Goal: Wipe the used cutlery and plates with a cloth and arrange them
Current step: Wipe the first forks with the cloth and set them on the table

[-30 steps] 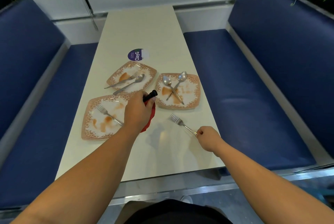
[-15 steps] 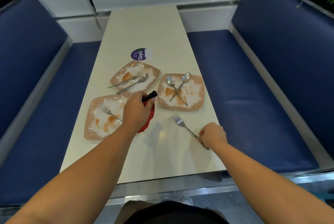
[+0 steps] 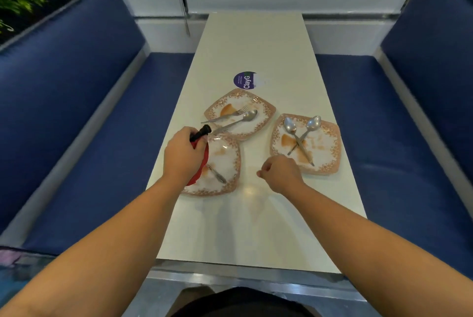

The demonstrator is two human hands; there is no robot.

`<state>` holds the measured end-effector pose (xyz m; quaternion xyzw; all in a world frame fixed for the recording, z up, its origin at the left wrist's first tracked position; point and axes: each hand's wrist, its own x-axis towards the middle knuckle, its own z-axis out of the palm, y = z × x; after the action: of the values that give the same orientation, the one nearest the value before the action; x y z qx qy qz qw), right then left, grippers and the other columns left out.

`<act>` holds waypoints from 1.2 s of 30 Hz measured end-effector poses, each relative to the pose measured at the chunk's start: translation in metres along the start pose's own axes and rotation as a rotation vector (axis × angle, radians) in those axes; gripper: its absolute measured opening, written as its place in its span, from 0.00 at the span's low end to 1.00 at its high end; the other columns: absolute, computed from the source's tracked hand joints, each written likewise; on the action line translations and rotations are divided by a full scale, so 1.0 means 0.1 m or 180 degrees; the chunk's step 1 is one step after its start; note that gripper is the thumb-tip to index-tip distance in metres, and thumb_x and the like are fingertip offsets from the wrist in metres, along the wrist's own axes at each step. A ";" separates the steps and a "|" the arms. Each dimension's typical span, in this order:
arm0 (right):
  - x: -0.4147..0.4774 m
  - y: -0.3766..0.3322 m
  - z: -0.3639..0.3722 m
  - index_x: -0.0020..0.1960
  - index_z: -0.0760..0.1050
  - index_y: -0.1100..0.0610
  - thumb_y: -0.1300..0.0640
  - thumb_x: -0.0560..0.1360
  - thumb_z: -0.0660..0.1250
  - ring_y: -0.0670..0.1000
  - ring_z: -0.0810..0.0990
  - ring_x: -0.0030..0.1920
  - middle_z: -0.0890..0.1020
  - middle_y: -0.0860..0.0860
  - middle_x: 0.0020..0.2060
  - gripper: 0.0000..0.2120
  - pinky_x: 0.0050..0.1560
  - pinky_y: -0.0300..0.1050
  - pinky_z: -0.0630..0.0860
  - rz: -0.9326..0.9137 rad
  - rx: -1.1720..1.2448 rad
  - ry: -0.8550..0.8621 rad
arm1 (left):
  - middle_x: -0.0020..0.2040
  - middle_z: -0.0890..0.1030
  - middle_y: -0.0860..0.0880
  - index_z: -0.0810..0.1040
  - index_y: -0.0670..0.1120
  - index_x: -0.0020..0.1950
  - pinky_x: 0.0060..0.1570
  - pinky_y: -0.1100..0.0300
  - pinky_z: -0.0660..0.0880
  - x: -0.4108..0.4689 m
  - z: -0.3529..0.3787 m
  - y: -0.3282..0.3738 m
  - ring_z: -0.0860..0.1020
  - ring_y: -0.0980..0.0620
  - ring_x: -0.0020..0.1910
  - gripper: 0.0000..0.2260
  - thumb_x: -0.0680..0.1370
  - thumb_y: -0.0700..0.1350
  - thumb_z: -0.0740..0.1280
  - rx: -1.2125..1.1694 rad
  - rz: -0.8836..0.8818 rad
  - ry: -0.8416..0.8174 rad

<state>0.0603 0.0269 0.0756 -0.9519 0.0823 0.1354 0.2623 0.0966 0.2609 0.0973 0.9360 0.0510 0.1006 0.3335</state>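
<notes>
Three dirty plates sit on the counter [image 3: 256, 42]. The left hand [image 3: 183, 156], closed around a red cloth [image 3: 202, 163] and a black handle, hovers over the near plate [image 3: 225, 163], where a fork [image 3: 216, 173] lies diagonally just right of it. The right hand [image 3: 280, 172] is curled into a fist; whether it pinches anything I cannot tell. It is nearest the right plate [image 3: 330, 142], holding two crossed spoons [image 3: 300, 137]. The far plate [image 3: 265, 112] holds a fork and spoon.

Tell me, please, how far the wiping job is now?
Nothing looks clean yet: all three plates show orange smears. In hand: the left hand presses a red cloth on the near plate; the right hand is fisted. Left: far plate, right plate, all cutlery, arranging.
</notes>
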 end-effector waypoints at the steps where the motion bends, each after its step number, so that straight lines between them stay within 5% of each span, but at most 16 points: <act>1: 0.05 -0.13 0.05 0.49 0.85 0.59 0.50 0.77 0.71 0.56 0.83 0.48 0.85 0.55 0.45 0.12 0.50 0.51 0.81 -0.0070 0.0031 -0.0020 | 0.49 0.80 0.53 0.78 0.50 0.57 0.45 0.57 0.71 0.03 -0.06 -0.08 0.76 0.51 0.46 0.09 0.80 0.53 0.66 0.0012 -0.0032 0.0014; 11: 0.39 -0.96 0.65 0.54 0.81 0.60 0.53 0.78 0.69 0.55 0.82 0.48 0.84 0.55 0.47 0.11 0.45 0.45 0.79 -0.0430 -0.0616 -0.0319 | 0.49 0.78 0.56 0.76 0.52 0.57 0.48 0.56 0.75 0.20 -0.47 -0.68 0.76 0.53 0.47 0.09 0.80 0.55 0.66 0.0103 -0.0266 -0.0036; 15: 0.47 -1.09 0.83 0.47 0.78 0.57 0.58 0.77 0.69 0.53 0.80 0.43 0.77 0.51 0.37 0.02 0.39 0.42 0.71 -0.0403 -0.1121 -0.0368 | 0.49 0.78 0.55 0.76 0.52 0.56 0.45 0.58 0.72 0.23 -0.52 -0.86 0.76 0.53 0.46 0.08 0.80 0.54 0.66 0.0053 -0.0332 -0.0087; 20: 0.48 -1.16 0.90 0.35 0.67 0.56 0.67 0.75 0.65 0.53 0.76 0.38 0.70 0.50 0.30 0.13 0.37 0.43 0.71 -0.0207 -0.1405 -0.0370 | 0.49 0.78 0.56 0.77 0.51 0.55 0.44 0.59 0.71 0.27 -0.50 -1.02 0.76 0.54 0.45 0.08 0.80 0.54 0.66 -0.0011 -0.0304 -0.0172; 23: 0.49 -1.19 0.91 0.40 0.69 0.57 0.67 0.75 0.65 0.53 0.75 0.39 0.69 0.50 0.30 0.09 0.40 0.43 0.71 -0.0200 -0.1526 -0.0369 | 0.48 0.78 0.56 0.76 0.52 0.54 0.44 0.59 0.72 0.30 -0.47 -1.09 0.76 0.54 0.45 0.08 0.80 0.54 0.66 -0.0080 -0.0269 -0.0235; 31: 0.49 -1.26 0.97 0.43 0.73 0.58 0.66 0.76 0.65 0.53 0.77 0.37 0.73 0.51 0.33 0.05 0.36 0.43 0.74 0.0011 -0.1380 -0.0552 | 0.47 0.78 0.56 0.76 0.53 0.52 0.44 0.58 0.73 0.36 -0.43 -1.14 0.77 0.54 0.45 0.07 0.80 0.55 0.66 -0.0197 -0.0130 -0.0386; 36: 0.49 -1.24 0.87 0.39 0.68 0.58 0.64 0.78 0.62 0.49 0.72 0.34 0.73 0.51 0.35 0.09 0.29 0.40 0.66 0.0061 -0.1011 -0.0511 | 0.47 0.78 0.57 0.76 0.53 0.52 0.44 0.58 0.72 0.40 -0.44 -1.08 0.76 0.54 0.46 0.11 0.79 0.60 0.66 -0.0333 -0.0039 -0.0442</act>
<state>0.1169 0.1736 0.0482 -0.9667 0.0477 0.2248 0.1130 0.1233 0.3776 0.0683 0.9216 0.0282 0.0359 0.3854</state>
